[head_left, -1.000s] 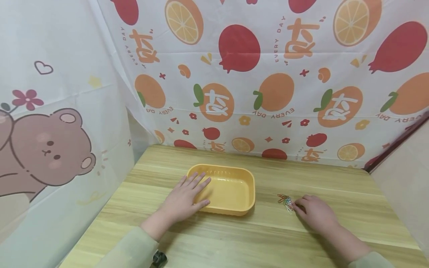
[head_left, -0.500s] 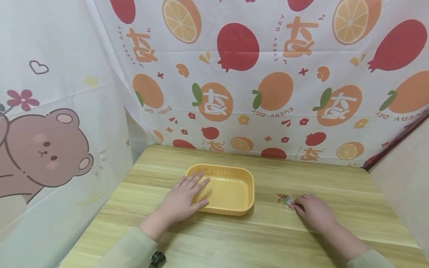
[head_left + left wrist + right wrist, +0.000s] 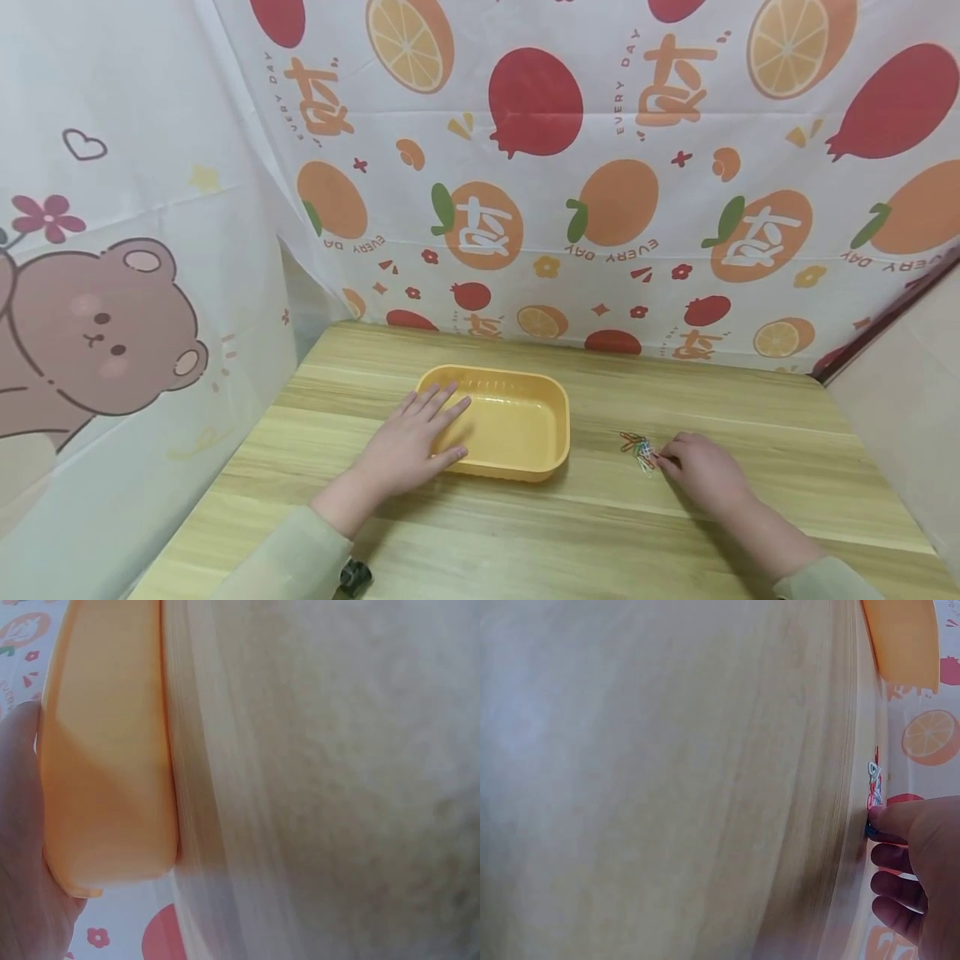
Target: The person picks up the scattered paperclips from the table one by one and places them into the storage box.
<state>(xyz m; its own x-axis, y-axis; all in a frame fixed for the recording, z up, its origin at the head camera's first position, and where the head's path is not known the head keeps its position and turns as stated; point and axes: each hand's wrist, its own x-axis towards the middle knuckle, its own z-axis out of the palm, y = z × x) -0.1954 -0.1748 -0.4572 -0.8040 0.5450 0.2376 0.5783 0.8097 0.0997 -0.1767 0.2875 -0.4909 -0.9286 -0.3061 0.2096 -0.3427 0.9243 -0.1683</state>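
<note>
A yellow plastic tray (image 3: pixel 517 425) sits on the wooden table, its side wall (image 3: pixel 112 765) close up in the left wrist view. My left hand (image 3: pixel 408 442) lies over the tray's left rim, fingers spread and reaching over its inside. To the right of the tray lies a small pile of coloured paper clips (image 3: pixel 637 446), also visible as a thin cluster of clips (image 3: pixel 874 784) in the right wrist view. At the pile's right edge my right hand (image 3: pixel 705 471) pinches a reddish paper clip between thumb and index finger; the other fingers (image 3: pixel 896 889) are curled.
The wooden table (image 3: pixel 510 533) runs back to a fruit-print cloth (image 3: pixel 540 200). On the left hangs a cloth with a bear print (image 3: pixel 112 333). A small dark object (image 3: pixel 355 577) shows beside the left sleeve.
Both hands, the tray and the paper clips stay almost where they were. The head view shifts very slightly.
</note>
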